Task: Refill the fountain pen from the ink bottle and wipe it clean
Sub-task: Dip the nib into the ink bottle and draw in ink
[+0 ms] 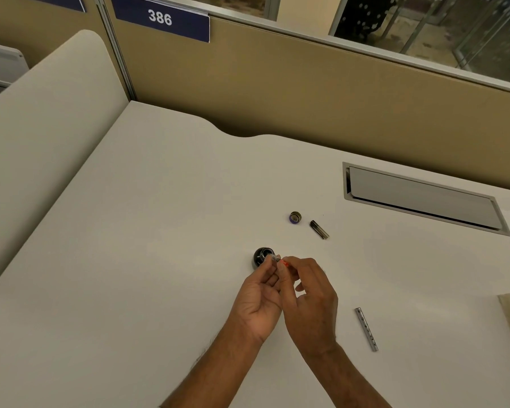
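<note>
Both hands pinch pen (pixel 278 259) over open bottle (pixel 262 256): left hand (pixel 258 301) near nib end, right hand (pixel 311 293) behind. Pen light, slick, thin; pinch barrel, not inky tip. Bottle glass, tippable.

A pale surface (pixel 136 219) fills the view. Beyond the hands stands a tan partition (pixel 306 92) with a blue plate reading 386 (pixel 161 19). Above it, glass panes (pixel 442 28) show a dim room. Far right of the hands, a metal cable hatch (pixel 421 197) sits flush.
</note>
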`<state>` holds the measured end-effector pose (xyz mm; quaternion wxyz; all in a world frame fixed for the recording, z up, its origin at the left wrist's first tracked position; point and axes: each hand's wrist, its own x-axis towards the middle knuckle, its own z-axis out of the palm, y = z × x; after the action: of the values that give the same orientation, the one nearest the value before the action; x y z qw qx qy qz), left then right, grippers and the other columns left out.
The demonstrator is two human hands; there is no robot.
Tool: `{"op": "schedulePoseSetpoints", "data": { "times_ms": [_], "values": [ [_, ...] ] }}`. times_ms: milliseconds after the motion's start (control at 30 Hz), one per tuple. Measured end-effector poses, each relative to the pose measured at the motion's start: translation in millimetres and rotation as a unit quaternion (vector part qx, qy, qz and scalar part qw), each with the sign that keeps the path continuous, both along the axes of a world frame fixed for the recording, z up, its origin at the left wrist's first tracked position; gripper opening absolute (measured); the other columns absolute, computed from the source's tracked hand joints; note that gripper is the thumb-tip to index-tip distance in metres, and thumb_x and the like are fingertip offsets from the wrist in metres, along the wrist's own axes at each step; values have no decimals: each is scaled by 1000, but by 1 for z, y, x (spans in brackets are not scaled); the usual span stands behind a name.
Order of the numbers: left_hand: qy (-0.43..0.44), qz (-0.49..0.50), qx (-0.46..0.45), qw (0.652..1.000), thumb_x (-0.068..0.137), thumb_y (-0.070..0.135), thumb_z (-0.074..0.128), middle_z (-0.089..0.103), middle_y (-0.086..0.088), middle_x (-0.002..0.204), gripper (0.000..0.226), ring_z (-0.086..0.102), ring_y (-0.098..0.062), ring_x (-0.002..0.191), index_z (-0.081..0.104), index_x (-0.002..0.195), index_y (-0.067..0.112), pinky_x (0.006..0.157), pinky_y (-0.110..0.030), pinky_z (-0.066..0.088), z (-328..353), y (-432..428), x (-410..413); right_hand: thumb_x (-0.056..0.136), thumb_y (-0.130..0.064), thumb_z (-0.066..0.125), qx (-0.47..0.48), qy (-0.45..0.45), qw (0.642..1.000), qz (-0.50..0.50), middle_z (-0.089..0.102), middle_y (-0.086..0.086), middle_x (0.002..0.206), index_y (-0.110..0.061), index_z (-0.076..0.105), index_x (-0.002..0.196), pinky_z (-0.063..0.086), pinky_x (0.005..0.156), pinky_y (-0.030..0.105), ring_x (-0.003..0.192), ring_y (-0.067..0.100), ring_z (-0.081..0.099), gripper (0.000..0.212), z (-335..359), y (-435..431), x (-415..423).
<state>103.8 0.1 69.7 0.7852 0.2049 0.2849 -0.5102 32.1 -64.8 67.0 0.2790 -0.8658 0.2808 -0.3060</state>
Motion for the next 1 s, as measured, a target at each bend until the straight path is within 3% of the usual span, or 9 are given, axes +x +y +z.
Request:
{"op": "schedulePoseSetpoints", "data": {
  "times_ms": [500, 700, 1000],
  "values": [
    [10, 10, -8, 1000, 99, 15, 60, 77, -18, 86, 21, 79, -30, 77, 73, 93, 0, 68, -43, 66, 4, -3, 1, 98, -30, 56, 12, -1, 1000, 15, 67, -8, 91, -15, 72, 103, 50, 64, 19, 81, 8, 61, 22, 3, -5, 1],
    [17, 21, -10, 1000, 102, 13, 56, 77, -20, 82, 21, 79, -29, 70, 69, 98, -3, 55, -38, 62, 12, -4, 1, 97, -20, 61, 16, -8, 1000, 22, 68, -7, 93, -14, 71, 107, 52, 65, 20, 83, 8, 62, 16, 2, -6, 1],
    [27, 30, -8, 999, 102, 14, 55, 77, -19, 81, 21, 79, -28, 69, 69, 97, -2, 53, -38, 62, 13, -5, 1, 97, -21, 60, 14, -11, 1000, 24, 68, -7, 94, -14, 72, 105, 54, 65, 26, 85, 10, 63, 16, 1, -8, 3]
  ]
}}
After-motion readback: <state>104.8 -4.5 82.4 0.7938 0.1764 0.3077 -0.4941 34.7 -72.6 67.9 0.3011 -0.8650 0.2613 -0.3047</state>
